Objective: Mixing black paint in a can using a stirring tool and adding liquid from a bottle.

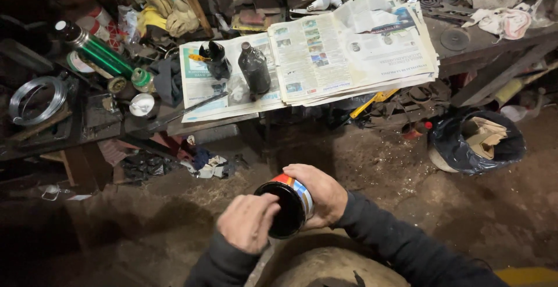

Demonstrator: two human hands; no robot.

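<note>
A person's right hand [323,196] grips a small paint can [286,204] tilted over the dirt floor [378,170], well clear of the workbench [476,43], while the left hand [249,222] presses curled fingers against its dark lid, and a dark bottle [254,68] stands on newspaper [349,48] near the bench's front edge.

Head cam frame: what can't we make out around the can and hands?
- Can interior: dark opening, contents unreadable.
- Left hand fingertips: curled at the rim, hidden by the hand's own back.
- Can's far side: covered by right hand.
- Dark bottle contents: opaque.
- Black bag bin: only crumpled paper on top visible.
</note>
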